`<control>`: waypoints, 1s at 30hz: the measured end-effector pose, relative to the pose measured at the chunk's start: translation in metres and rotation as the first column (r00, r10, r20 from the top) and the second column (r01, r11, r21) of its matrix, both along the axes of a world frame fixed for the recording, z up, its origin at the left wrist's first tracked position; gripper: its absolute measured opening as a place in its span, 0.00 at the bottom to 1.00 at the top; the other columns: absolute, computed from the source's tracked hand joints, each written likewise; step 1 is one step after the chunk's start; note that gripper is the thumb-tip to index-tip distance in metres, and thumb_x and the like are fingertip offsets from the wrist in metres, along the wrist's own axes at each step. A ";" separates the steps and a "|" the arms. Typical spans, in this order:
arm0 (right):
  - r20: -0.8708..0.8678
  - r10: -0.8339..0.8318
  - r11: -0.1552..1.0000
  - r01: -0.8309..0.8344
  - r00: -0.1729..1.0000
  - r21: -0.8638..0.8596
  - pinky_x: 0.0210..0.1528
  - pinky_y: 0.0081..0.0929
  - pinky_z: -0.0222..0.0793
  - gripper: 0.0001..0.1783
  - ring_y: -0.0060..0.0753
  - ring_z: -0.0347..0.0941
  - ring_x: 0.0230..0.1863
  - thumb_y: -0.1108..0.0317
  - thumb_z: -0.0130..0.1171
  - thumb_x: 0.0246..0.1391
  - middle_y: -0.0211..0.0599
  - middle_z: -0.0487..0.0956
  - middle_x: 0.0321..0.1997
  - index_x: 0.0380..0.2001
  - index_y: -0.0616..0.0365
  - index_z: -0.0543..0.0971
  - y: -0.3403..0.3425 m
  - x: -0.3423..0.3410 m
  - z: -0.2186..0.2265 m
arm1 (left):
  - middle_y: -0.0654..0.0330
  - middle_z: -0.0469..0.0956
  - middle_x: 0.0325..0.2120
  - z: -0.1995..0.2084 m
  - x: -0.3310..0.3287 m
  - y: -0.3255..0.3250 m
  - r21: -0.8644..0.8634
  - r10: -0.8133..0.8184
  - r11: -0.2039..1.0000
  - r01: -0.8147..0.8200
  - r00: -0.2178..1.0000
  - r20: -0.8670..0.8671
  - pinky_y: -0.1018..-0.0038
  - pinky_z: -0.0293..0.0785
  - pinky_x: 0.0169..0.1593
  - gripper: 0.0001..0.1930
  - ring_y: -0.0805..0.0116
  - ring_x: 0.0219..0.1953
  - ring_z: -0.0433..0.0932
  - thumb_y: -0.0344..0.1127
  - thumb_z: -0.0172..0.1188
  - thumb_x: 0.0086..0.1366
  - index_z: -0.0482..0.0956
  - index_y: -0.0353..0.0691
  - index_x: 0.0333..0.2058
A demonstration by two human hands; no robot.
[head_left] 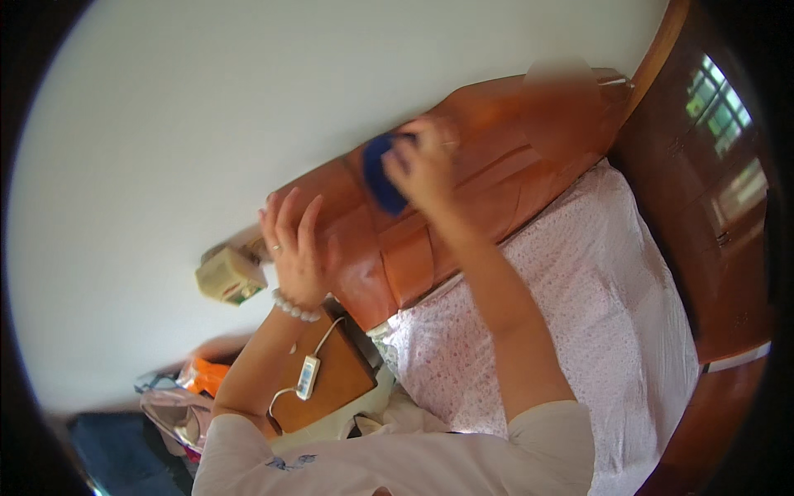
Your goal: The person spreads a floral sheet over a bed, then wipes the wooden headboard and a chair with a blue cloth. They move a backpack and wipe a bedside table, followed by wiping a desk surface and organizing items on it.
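Note:
Against the wall stands a glossy reddish-brown wooden headboard [488, 169], tilted in the view. My right hand [428, 169], smeared a little by motion, has its fingers bent over a dark blue cloth [378, 183]. The cloth lies against the upper part of the headboard, left of its middle. My left hand [299, 256] is at the headboard's left end, fingers spread and holding nothing; its palm side is hidden, so firm contact cannot be confirmed. A beaded bracelet [295, 307] circles the left wrist.
A bed with a pale pink patterned sheet [579, 322] adjoins the headboard. Left of it, a white power strip [308, 378] with its cord lies on a wooden nightstand [343, 360]. A cream box-shaped object [229, 277] is by the wall, bags [178, 409] below, a dark wardrobe [703, 240] right.

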State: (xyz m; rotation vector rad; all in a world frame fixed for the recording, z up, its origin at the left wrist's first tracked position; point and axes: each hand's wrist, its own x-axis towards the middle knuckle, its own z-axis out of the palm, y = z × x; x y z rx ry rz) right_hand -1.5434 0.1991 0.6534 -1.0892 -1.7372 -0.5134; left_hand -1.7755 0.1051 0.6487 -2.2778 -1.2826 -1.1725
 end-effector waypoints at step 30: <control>-0.428 -0.630 0.737 0.672 0.649 -0.067 0.67 0.49 0.42 0.25 0.48 0.57 0.63 0.55 0.53 0.55 0.43 0.69 0.56 0.51 0.61 0.73 0.093 0.272 -0.028 | 0.48 0.62 0.58 -0.017 0.027 0.055 0.190 0.233 0.960 -0.203 0.961 -0.149 0.43 0.42 0.66 0.27 0.43 0.64 0.55 0.51 0.43 0.67 0.61 0.36 0.57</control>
